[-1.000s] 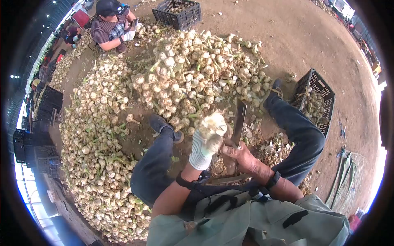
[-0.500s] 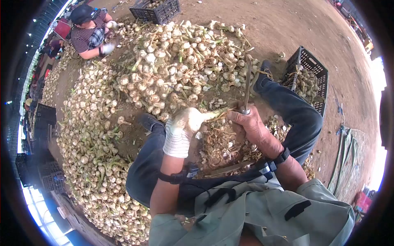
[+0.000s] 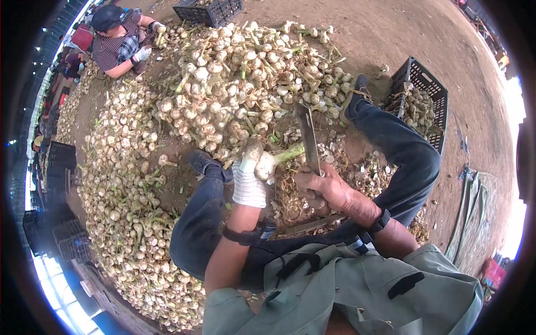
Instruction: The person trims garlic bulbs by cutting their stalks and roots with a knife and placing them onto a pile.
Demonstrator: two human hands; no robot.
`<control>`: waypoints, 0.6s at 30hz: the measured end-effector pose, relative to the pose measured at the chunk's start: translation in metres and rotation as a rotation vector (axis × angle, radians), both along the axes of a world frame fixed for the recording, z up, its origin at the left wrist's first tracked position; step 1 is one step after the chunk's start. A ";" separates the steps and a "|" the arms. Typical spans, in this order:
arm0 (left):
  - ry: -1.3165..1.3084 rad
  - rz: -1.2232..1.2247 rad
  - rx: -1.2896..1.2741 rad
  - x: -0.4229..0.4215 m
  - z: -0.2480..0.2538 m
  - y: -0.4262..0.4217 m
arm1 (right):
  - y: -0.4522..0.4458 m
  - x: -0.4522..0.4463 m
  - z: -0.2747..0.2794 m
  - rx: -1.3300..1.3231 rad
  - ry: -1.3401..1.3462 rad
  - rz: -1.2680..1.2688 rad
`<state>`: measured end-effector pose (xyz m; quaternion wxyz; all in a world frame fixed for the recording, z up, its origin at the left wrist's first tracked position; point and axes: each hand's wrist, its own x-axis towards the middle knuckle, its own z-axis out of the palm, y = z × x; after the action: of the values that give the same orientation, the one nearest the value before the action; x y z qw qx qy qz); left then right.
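My left hand (image 3: 248, 177), in a white striped glove, is closed around a garlic bulb (image 3: 266, 167) between my knees. The bulb's pale green stem (image 3: 291, 152) points right, toward my other hand. My bare right hand (image 3: 330, 188) grips a knife (image 3: 308, 133) by its handle, which the fingers mostly hide. Its broad blade points up and away, close to the stem's end; whether they touch I cannot tell. Under my hands lie dry trimmings and skins (image 3: 295, 198) on the ground.
A large garlic heap (image 3: 223, 84) lies ahead, with another pile (image 3: 131, 223) along my left. A black crate (image 3: 416, 84) holding bulbs stands by my right leg. Another crate (image 3: 209, 14) is at the back. A gloved co-worker (image 3: 117, 42) sits far left, holding garlic.
The knife has swung from upright to leaning left, its tip nearer the heap. My right hand has dropped slightly and moved left. The bulb's stem looks shorter and cleaner.
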<state>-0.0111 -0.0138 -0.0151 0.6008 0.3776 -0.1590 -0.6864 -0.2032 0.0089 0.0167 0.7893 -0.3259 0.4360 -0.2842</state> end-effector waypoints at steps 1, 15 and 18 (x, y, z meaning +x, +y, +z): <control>-0.024 -0.010 0.017 0.001 -0.001 0.000 | -0.001 0.002 0.002 -0.032 0.025 0.008; -0.014 0.189 -0.002 0.021 -0.008 -0.004 | 0.037 -0.030 -0.086 0.290 0.064 0.108; -0.033 0.142 -0.004 0.020 -0.003 -0.012 | 0.004 -0.022 -0.045 0.119 0.107 0.059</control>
<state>0.0086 -0.0254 -0.0178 0.6460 0.3979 -0.1429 -0.6355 -0.2247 0.0127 -0.0283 0.7909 -0.3059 0.4838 -0.2164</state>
